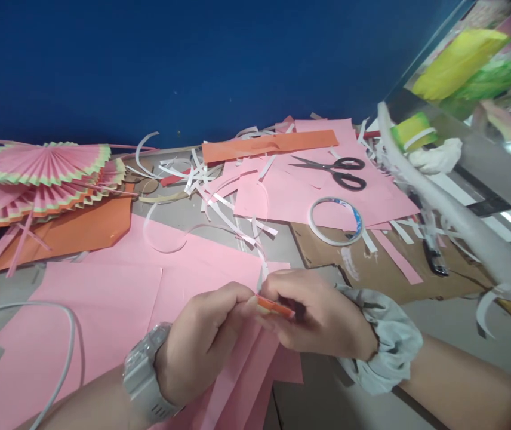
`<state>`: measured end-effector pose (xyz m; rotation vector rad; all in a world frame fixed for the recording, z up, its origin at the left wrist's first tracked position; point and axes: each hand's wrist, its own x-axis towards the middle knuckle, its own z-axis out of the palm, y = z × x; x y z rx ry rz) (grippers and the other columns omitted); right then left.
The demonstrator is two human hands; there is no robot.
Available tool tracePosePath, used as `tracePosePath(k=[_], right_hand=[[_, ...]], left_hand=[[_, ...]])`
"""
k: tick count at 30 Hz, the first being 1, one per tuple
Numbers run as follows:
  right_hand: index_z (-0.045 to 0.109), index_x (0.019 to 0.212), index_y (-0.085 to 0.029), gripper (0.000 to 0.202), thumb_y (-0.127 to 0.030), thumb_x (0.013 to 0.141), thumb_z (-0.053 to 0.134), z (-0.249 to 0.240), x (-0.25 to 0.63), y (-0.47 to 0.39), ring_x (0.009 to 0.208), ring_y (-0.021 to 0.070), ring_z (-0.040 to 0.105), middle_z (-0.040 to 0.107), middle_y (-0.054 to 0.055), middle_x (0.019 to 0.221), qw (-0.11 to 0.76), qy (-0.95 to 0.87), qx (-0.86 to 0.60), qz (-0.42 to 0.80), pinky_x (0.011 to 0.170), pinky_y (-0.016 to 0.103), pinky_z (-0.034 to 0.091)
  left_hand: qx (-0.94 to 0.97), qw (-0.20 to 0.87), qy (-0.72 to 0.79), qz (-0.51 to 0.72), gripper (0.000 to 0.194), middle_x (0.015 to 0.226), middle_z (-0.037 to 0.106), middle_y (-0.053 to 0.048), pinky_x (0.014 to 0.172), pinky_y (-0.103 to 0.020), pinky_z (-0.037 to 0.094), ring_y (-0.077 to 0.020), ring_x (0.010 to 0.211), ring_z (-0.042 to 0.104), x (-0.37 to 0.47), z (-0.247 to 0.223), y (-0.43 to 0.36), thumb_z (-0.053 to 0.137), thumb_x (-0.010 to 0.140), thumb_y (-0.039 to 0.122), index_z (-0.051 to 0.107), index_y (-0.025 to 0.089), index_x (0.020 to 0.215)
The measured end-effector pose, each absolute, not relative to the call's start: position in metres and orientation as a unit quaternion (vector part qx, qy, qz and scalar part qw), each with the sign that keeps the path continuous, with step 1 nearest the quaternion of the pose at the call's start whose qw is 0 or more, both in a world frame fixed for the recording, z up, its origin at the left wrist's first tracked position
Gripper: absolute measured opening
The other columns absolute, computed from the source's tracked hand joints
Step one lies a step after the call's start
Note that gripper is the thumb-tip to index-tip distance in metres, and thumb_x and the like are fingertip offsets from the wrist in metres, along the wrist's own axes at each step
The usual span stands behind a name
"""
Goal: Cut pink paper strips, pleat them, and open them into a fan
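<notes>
Both hands meet at the lower middle of the head view over pink paper. My left hand (206,334), with a watch at its wrist, pinches one end of a small folded paper piece (276,307) with an orange edge. Fingers of my right hand (313,313) close round the other end; a pale scrunchie circles that wrist. Pink paper strips (246,376) hang below the hands. A thin white strip (264,269) rises just beyond the fingers. How the folded piece joins these strips is hidden by the fingers.
Pleated pink paper fans (49,164) lie at left near orange paper (80,227). Beyond the hands are black scissors (334,169), a tape roll (311,224), white paper scraps (202,173) and cardboard (327,251). A cutter (435,257) and a pale bar (452,203) are at right.
</notes>
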<state>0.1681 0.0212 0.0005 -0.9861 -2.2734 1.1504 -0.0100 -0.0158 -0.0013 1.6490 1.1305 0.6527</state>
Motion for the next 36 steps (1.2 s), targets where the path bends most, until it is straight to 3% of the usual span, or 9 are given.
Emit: tracePosePath(k=[12,15,21,28,36], right_hand=[[0.027,0.059,-0.02,0.027,-0.019,0.081,0.042,0.003,0.172,0.023,0.049,0.0079,0.029,0.029,-0.006,0.053,0.218,-0.836,-0.329,0.382,0.049,0.021,0.026],[0.028,0.06,-0.019,0.026,-0.016,0.08,0.043,0.004,0.173,0.026,0.05,0.0078,0.028,0.03,-0.006,0.055,0.205,-0.82,-0.347,0.407,0.048,0.021,0.025],[0.037,0.066,-0.019,0.025,-0.024,0.09,0.035,0.004,0.173,0.031,0.056,0.0078,0.035,0.038,-0.005,0.062,0.174,-0.784,-0.356,0.478,0.052,0.021,0.028],[0.04,0.067,-0.018,0.029,-0.029,0.093,0.034,0.002,0.173,0.032,0.057,0.0078,0.036,0.038,-0.005,0.062,0.167,-0.789,-0.379,0.454,0.053,0.023,0.026],[0.04,0.068,-0.019,0.027,-0.029,0.093,0.035,0.0,0.173,0.032,0.056,0.0076,0.035,0.038,-0.006,0.062,0.16,-0.787,-0.386,0.453,0.052,0.023,0.026]], left_hand=[[0.675,0.522,0.452,0.258,0.015,0.077,0.057,-0.001,0.06,-0.021,0.038,-0.0116,0.065,0.048,-0.009,0.002,-0.018,0.039,0.09,0.026,0.052,0.018,0.093],[0.669,0.528,0.465,0.24,0.018,0.069,0.052,0.001,0.054,-0.02,0.035,-0.01,0.059,0.042,-0.008,0.001,-0.017,0.039,0.09,0.03,0.051,0.017,0.086],[0.693,0.501,0.475,0.208,0.025,0.062,0.041,0.005,0.053,-0.019,0.031,-0.0081,0.056,0.035,-0.007,-0.003,-0.012,0.035,0.092,0.028,0.044,0.018,0.071],[0.696,0.498,0.481,0.188,0.028,0.059,0.032,0.007,0.051,-0.019,0.027,-0.0077,0.054,0.029,-0.007,-0.002,-0.008,0.033,0.092,0.027,0.033,0.018,0.065],[0.696,0.515,0.455,0.208,0.023,0.062,0.037,0.007,0.054,-0.018,0.029,-0.0074,0.056,0.032,-0.007,-0.001,-0.007,0.033,0.092,0.023,0.038,0.019,0.07]])
